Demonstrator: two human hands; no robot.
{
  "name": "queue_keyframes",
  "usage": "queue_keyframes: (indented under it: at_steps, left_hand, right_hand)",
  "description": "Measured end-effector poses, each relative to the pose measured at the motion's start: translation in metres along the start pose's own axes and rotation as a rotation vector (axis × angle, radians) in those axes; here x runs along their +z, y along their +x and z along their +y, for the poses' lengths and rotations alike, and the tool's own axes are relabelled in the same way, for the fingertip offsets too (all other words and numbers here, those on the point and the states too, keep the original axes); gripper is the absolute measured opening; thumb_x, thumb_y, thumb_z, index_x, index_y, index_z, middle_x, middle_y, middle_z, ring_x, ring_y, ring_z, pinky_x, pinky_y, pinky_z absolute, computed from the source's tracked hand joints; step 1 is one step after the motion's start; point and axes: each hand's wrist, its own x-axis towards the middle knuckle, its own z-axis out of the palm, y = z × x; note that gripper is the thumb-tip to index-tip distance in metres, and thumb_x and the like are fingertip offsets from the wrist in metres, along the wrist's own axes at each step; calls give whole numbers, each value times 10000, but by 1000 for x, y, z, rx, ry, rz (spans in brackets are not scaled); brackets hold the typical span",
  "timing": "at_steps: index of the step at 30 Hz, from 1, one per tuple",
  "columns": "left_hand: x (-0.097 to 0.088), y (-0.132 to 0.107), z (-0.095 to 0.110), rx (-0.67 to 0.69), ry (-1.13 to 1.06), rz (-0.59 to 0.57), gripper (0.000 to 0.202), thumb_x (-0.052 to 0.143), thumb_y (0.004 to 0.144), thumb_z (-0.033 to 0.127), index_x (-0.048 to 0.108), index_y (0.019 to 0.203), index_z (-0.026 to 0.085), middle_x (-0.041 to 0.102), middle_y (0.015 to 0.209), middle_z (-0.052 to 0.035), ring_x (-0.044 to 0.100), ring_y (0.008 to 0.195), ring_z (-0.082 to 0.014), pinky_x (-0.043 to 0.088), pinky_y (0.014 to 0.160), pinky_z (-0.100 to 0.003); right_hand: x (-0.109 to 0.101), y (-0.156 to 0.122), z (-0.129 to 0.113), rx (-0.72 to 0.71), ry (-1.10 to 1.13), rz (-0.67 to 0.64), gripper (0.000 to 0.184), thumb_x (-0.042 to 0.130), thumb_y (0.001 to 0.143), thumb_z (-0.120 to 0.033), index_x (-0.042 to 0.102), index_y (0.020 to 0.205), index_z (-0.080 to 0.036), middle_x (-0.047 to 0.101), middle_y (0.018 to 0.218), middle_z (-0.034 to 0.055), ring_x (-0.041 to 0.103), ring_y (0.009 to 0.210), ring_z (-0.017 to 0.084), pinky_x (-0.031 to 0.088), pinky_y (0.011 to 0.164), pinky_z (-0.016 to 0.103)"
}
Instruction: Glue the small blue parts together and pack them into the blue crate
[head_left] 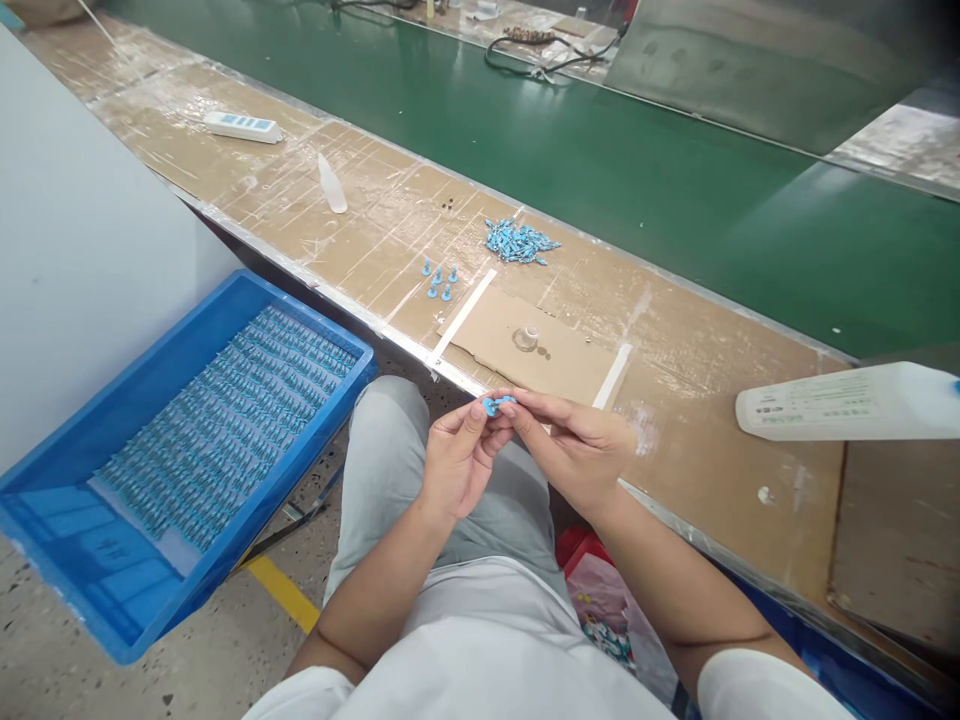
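Observation:
Close to the table's front edge, my left hand [459,455] pinches a small blue plastic piece with a round base [490,406]. My right hand [574,440] grips the other end of it, where a second blue part [507,400] shows between the fingertips; whether the two are joined I cannot tell. Beyond my hands a cardboard sheet [559,352] lies on the table, bearing a small clear cup [526,338] and some wet spots. Several blue pieces [438,275] stand upright left of the sheet. Behind it is a pile of small blue parts [519,242].
A blue crate [169,345] at the left holds rows of similar pieces. A small white squeeze bottle [331,185] and a white power strip [244,127] lie on the table [375,190]. To the right lies a large white bottle [840,402]. Behind runs a green conveyor belt [570,150].

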Motion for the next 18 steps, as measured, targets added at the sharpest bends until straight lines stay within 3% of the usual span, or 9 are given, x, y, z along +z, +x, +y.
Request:
queue_keyframes:
  at_steps: [12,18]
  left_hand:
    - [-3,1,0,19,20,-2,278,789,736,293,749,947,117,751,905,-80,687,765,-107,567,717,-188]
    - [-2,0,1,11,25,10,286,823,686,301,754,899,122,753,909,-79,691,758,-119,574,722,-215]
  right_hand:
    - [3,-1,0,-30,-33,20,340,766,753,-140,733,1049,-303,758,938,-10,736,790,193,639,714,307]
    - [2,3,1,-102,-106,34,455,780,740,-158,682,1156,-314,761,857,-2,724,788,196,622,743,344]
